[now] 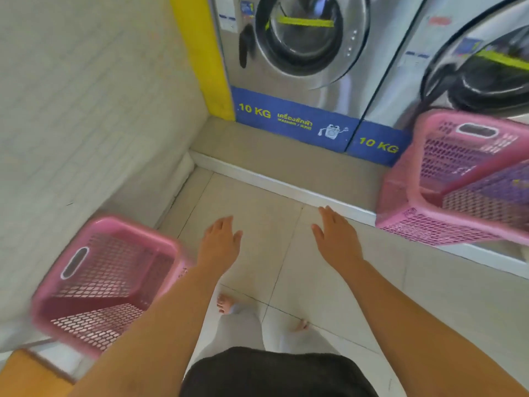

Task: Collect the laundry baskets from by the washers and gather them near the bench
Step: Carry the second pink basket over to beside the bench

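Head view: a person looks down at a tiled floor [252, 202] in a corner in front of two washers; the frame is smeared with motion blur

Left hand [219, 245]: middle of the frame, palm down, stretched forward over the floor; fingers [221, 224] loosely spread and straight, clamped on nothing; its forearm crosses in front of the right edge of the left basket

Right hand [336, 236]: just right of centre, palm down, also reaching forward; fingers [326, 213] apart and empty; it sits near the step but I cannot tell whether it touches anything

Left basket [106, 285]: pink, perforated plastic, lower left of the frame; it stands on the floor against the white tiled wall [86, 110], empty, with an oval handle slot in its far-left side

Right basket [463, 179]: pink, right edge of the frame; it sits on the raised step [274, 159] in front of the second washer; a second pink basket seems to be nested inside it at a tilt, though blur makes that uncertain

Left washer [300, 47]: upper centre, silver front with a round door; a blue strip below reads "10 KG"; a yellow panel [200, 53] runs down its left side

Right washer [472, 61]: upper right, only partly in frame, with the same blue "10 KG" strip

Person: bare feet [226, 303] at lower centre on the floor; dark clothing [274, 373] at the bottom edge

Bottom left corner: an orange-brown surface [25, 376], too blurred to identify
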Available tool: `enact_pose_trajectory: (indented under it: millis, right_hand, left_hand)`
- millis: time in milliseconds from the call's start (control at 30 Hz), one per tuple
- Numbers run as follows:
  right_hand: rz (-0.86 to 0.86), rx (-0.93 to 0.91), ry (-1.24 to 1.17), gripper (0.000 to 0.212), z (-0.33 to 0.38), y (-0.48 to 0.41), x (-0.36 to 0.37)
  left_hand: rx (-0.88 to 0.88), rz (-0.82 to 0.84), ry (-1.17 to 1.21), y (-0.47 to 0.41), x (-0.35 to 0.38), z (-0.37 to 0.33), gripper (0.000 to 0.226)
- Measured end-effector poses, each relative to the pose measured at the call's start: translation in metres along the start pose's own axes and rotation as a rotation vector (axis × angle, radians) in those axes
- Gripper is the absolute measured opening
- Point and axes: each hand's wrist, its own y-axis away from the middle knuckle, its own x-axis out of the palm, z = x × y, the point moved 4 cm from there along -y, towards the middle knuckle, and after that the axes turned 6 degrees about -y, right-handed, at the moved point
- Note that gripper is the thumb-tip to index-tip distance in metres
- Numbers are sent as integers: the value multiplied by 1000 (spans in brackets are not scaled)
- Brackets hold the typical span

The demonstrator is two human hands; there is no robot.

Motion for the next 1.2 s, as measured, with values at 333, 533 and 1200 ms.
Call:
enact_pose_trajectory:
  millis: [333, 533, 1200]
  right_hand:
    - [-221, 341, -193, 53, -173, 63, -79]
    - [-315, 481, -261, 51, -259, 57, -111]
    - [-364, 687, -364, 49, -472, -57, -201]
  left_hand:
    - [320, 31, -46, -15, 19, -210, 54]
    - [431, 73, -45, -51, 40, -320, 54]
    - [306, 187, -25, -182, 87, -530, 55]
